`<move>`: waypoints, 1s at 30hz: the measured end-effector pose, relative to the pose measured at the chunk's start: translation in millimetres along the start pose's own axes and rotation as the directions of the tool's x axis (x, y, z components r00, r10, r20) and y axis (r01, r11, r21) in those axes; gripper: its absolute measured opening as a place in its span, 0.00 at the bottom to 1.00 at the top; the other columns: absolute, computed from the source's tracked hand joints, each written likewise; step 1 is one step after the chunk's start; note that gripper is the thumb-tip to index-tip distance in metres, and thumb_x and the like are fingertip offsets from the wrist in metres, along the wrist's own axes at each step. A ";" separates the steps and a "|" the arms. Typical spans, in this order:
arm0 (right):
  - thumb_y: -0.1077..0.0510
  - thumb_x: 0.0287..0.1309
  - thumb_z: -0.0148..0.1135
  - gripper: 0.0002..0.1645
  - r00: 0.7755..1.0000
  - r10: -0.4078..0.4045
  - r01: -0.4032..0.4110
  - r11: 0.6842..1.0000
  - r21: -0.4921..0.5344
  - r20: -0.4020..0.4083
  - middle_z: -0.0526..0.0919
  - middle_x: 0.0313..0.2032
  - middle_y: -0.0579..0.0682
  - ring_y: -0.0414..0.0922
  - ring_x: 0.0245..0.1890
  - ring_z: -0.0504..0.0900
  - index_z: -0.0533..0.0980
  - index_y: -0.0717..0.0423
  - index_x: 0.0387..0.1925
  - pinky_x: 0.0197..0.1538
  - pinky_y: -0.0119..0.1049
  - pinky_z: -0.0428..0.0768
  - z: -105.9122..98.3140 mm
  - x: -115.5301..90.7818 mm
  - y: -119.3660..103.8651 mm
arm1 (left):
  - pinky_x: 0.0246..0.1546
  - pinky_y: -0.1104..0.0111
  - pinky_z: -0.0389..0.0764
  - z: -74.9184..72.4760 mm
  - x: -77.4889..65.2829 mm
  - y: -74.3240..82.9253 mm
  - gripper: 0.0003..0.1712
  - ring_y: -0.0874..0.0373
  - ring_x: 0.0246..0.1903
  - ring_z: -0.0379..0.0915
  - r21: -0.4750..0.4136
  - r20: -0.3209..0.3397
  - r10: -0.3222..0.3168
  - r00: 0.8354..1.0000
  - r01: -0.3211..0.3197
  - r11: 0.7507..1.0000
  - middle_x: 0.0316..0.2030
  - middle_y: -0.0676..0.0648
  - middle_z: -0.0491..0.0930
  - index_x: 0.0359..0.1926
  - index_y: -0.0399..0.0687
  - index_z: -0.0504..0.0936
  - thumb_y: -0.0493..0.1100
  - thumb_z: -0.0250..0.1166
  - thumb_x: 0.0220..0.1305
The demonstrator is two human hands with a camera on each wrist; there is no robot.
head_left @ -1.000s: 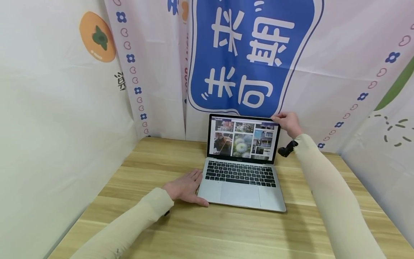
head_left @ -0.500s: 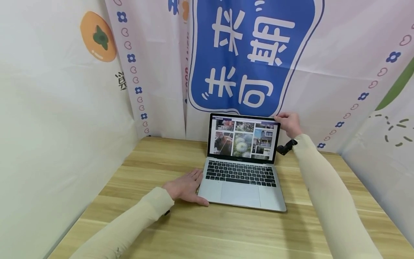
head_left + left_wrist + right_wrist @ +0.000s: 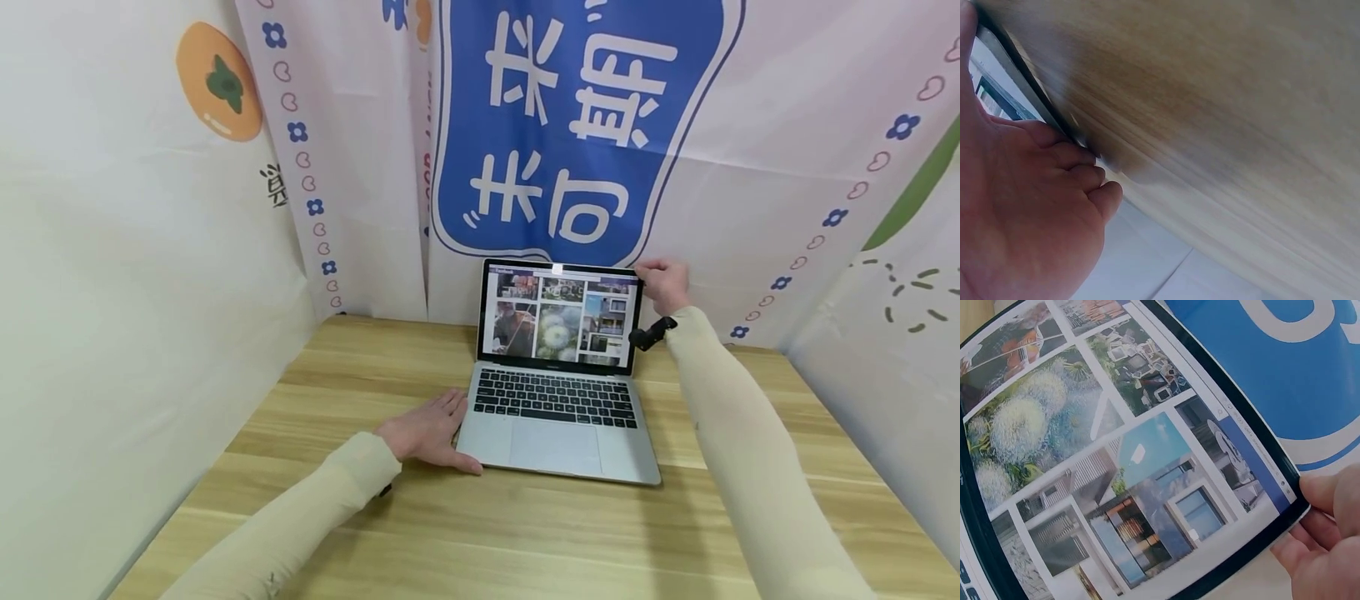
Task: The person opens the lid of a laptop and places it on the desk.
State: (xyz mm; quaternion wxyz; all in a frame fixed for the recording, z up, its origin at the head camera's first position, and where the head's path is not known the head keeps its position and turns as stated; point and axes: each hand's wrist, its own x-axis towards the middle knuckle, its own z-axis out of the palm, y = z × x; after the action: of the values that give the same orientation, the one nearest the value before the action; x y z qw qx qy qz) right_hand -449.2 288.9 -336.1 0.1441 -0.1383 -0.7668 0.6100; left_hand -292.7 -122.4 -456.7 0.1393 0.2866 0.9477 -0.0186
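Observation:
A silver laptop lies open on the wooden table, its screen raised and lit with a grid of photos. My right hand pinches the screen's top right corner; in the right wrist view the thumb is on the front of the frame and curled fingers lie behind it. My left hand lies spread on the table at the laptop's left side. Its fingers touch the side edge and the thumb reaches along the front corner. Beside the base edge, the left wrist view shows the palm and fingertips.
The wooden table reaches from the front to a fabric backdrop close behind the screen. A large blue panel with white characters is printed on it. White sheets hang at both sides.
My right thumb sits slightly closer to the screen's corner, and the right forearm has shifted a little left. My left hand stays at the laptop's side. The head view has moved slightly.

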 end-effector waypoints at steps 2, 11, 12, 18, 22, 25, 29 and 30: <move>0.61 0.61 0.63 0.11 1.000 0.006 -0.006 1.000 0.029 -0.029 0.74 0.19 0.34 0.35 0.20 0.71 0.79 0.62 0.44 0.27 0.28 0.73 1.4 0.7 0.9 | 0.76 0.57 0.51 -0.6 0.3 -0.1 0.75 0.47 0.78 0.37 0.004 0.003 -0.002 1.000 0.002 1.000 0.78 0.39 0.42 0.77 0.39 0.45 0.89 0.49 0.45; 0.62 0.60 0.61 0.11 0.993 0.055 -0.048 0.996 0.071 -0.109 0.72 0.17 0.38 0.36 0.16 0.69 0.81 0.61 0.43 0.23 0.28 0.69 4.3 4.3 7.5 | 0.77 0.57 0.50 -2.7 1.9 1.4 0.75 0.47 0.78 0.37 0.004 0.003 0.005 1.000 -0.005 1.000 0.78 0.39 0.43 0.77 0.39 0.46 0.89 0.50 0.44; 0.62 0.60 0.61 0.11 0.993 0.063 -0.055 0.995 0.078 -0.105 0.72 0.18 0.38 0.36 0.15 0.68 0.81 0.62 0.44 0.22 0.27 0.69 3.8 4.0 8.1 | 0.77 0.57 0.50 -2.3 2.0 1.6 0.75 0.46 0.78 0.37 0.005 0.005 0.005 1.000 -0.005 1.000 0.78 0.39 0.43 0.77 0.39 0.47 0.89 0.50 0.44; 0.61 0.64 0.58 0.07 0.994 0.086 -0.080 0.992 0.095 -0.060 0.73 0.29 0.43 0.35 0.24 0.75 0.77 0.60 0.41 0.29 0.27 0.78 0.8 0.5 6.8 | 0.77 0.57 0.51 -0.2 3.0 1.5 0.75 0.47 0.78 0.37 -0.016 0.014 -0.006 1.000 0.006 1.000 0.78 0.40 0.42 0.77 0.40 0.46 0.89 0.50 0.44; 0.62 0.65 0.57 0.03 0.997 0.072 -0.072 0.988 0.139 0.007 0.76 0.29 0.42 0.37 0.31 0.76 0.76 0.58 0.37 0.37 0.30 0.82 -1.9 2.0 5.6 | 0.76 0.57 0.51 0.7 1.9 0.3 0.75 0.47 0.78 0.36 -0.031 0.007 -0.008 1.000 0.009 0.999 0.78 0.40 0.42 0.77 0.40 0.46 0.89 0.51 0.44; 0.62 0.66 0.56 0.02 0.996 0.048 -0.058 0.989 0.137 0.075 0.78 0.26 0.41 0.38 0.29 0.77 0.75 0.57 0.38 0.36 0.30 0.83 -6.4 2.6 4.3 | 0.76 0.56 0.51 1.0 0.2 -0.2 0.75 0.47 0.78 0.35 -0.046 0.008 -0.011 1.000 0.011 0.999 0.78 0.40 0.41 0.77 0.40 0.45 0.89 0.51 0.44; 0.61 0.68 0.54 0.02 0.988 0.016 -0.031 0.995 0.099 0.153 0.79 0.24 0.41 0.37 0.27 0.79 0.71 0.57 0.39 0.33 0.29 0.84 -13.6 1.6 1.6 | 0.77 0.56 0.50 0.1 -1.5 0.5 0.75 0.47 0.78 0.35 -0.068 0.010 -0.013 1.000 0.014 0.998 0.78 0.40 0.40 0.77 0.40 0.44 0.88 0.52 0.44; 0.61 0.69 0.53 0.02 0.986 0.009 -0.025 0.995 0.093 0.169 0.79 0.24 0.42 0.37 0.26 0.80 0.71 0.57 0.39 0.33 0.29 0.84 -15.3 0.9 1.2 | 0.77 0.56 0.50 -0.3 -1.7 0.7 0.75 0.47 0.78 0.34 -0.067 0.015 -0.016 1.000 0.017 0.998 0.78 0.40 0.40 0.77 0.40 0.44 0.88 0.53 0.44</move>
State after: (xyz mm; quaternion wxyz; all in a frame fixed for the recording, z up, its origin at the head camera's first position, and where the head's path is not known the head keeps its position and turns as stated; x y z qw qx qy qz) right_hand -444.0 303.2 -333.9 0.0799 -0.0859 -0.7453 0.6564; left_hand -291.1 -122.6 -455.9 0.1555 0.2736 0.9491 0.0102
